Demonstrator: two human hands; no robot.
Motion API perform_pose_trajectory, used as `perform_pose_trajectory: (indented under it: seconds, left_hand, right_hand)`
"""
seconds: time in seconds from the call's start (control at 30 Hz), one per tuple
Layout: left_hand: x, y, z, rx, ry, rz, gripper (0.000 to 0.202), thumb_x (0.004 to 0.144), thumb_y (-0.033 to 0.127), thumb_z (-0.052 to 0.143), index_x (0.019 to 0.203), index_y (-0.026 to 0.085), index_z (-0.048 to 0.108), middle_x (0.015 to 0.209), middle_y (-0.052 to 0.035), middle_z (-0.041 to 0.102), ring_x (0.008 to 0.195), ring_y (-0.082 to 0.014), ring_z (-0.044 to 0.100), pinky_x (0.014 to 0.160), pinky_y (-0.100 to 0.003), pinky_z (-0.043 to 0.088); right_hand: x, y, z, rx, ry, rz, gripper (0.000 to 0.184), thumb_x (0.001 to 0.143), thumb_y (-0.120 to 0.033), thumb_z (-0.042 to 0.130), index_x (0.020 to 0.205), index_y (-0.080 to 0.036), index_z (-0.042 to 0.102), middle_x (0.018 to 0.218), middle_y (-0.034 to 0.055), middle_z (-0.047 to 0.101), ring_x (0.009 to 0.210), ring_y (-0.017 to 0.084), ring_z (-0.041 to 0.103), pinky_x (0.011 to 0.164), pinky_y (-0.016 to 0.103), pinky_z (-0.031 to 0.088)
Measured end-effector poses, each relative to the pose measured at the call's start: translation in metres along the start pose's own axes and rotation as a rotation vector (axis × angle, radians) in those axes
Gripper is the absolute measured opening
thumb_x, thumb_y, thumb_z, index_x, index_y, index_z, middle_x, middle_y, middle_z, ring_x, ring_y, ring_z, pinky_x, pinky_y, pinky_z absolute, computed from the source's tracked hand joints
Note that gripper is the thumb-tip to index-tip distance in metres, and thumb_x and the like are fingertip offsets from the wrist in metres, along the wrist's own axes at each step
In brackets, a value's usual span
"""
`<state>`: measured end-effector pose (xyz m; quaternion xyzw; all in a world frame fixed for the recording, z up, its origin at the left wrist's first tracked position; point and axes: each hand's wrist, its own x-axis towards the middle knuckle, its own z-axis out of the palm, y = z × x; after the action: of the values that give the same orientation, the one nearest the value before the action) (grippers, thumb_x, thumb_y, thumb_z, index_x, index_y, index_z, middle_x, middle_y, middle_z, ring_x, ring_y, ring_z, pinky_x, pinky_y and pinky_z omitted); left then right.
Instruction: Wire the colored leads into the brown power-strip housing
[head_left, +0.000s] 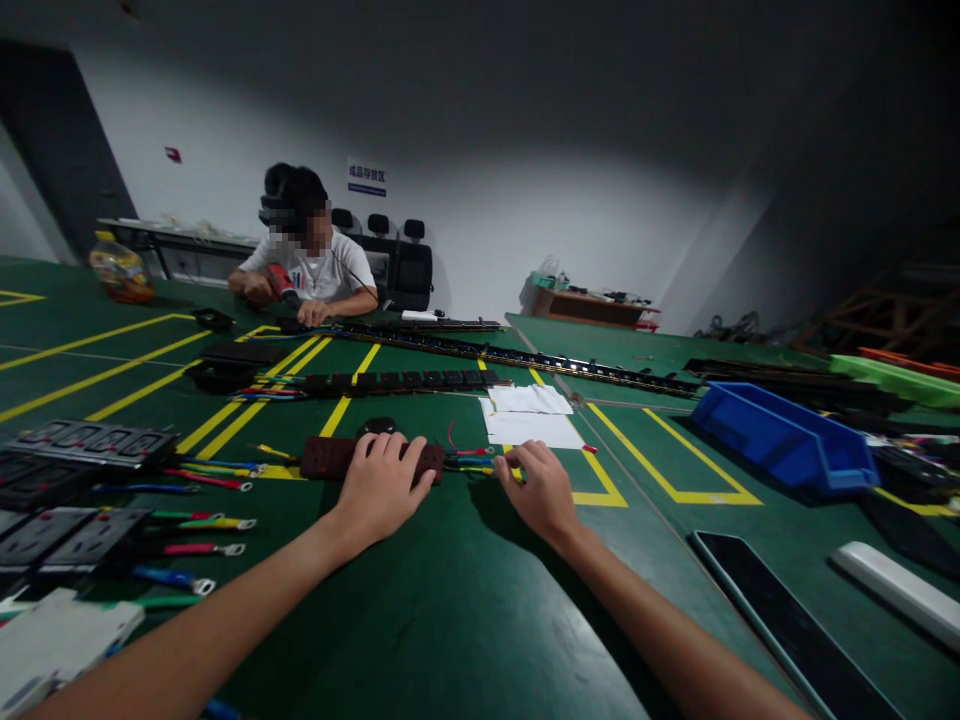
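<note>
My left hand [384, 482] lies over a dark red strip [324, 457], its fingers curled across the top and far edge. The strip looks like a socket strip, though its face is largely covered. Coloured wires [466, 462] with crimped terminals leave its right end, and more wires [274, 453] show at its left end. At the right-hand wire ends, my right hand [538, 490] is curled with thumb and fingers close together around them; the fingertips are partly hidden. A small round black object [381, 426] sits just behind the strip.
Black socket modules [90, 445] with ring-terminal wires lie at left. White paper sheets [532, 415] lie beyond my right hand. A blue bin [784, 437], a phone [787, 620] and a white bar [900, 590] are at right. Across the table a person [315, 255] holds a red power tool [282, 284].
</note>
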<state>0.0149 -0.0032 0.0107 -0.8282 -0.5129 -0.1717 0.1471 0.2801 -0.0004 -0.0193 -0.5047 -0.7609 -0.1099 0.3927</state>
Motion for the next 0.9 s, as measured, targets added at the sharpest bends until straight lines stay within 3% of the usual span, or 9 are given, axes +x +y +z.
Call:
perform_pose_trajectory:
  seconds: [0.13,0.3,0.57,0.9]
  left_hand:
    - [-0.0006,-0.0003,0.0009,-0.015,0.008,-0.001,0.05,0.103,0.046,0.045,0.138,0.015,0.062,0.124,-0.0176,0.067,0.117,-0.0351,0.059,0.106,-0.054,0.038]
    - [-0.0003,-0.001,0.0011,-0.021,0.009,-0.001,0.05,0.103,0.046,0.044,0.137,0.015,0.062,0.124,-0.0176,0.067,0.117,-0.0351,0.059,0.105,-0.053,0.038]
    - [0.0005,-0.0004,0.0011,-0.013,0.005,-0.004,0.049,0.102,0.046,0.046,0.137,0.015,0.062,0.123,-0.0175,0.067,0.116,-0.0345,0.059,0.105,-0.052,0.038]
    - [-0.0001,-0.0006,0.0008,0.001,0.01,0.008,0.05,0.103,0.045,0.044,0.137,0.014,0.062,0.122,-0.0177,0.067,0.115,-0.0346,0.058,0.104,-0.052,0.038]
  right_hand:
    - [0.0005,-0.0035,-0.0035,0.128,-0.011,-0.022,0.021,0.101,-0.032,0.054,0.086,-0.022,0.064,0.084,0.0057,0.064,0.083,0.02,0.059,0.074,0.032,0.046]
    - [0.0017,-0.0059,-0.0059,0.193,0.043,0.055,0.019,0.1,-0.032,0.053,0.1,-0.021,0.069,0.091,0.0073,0.068,0.084,0.02,0.061,0.077,0.033,0.051]
    - [0.0021,-0.0059,-0.0034,-0.033,-0.123,0.014,0.034,0.103,-0.031,0.051,0.078,-0.024,0.073,0.078,0.005,0.071,0.079,0.021,0.059,0.075,0.034,0.046]
    - [0.002,-0.0037,0.0001,-0.073,-0.185,0.011,0.025,0.102,-0.032,0.054,0.096,-0.024,0.077,0.097,0.0069,0.074,0.092,0.023,0.059,0.084,0.036,0.049]
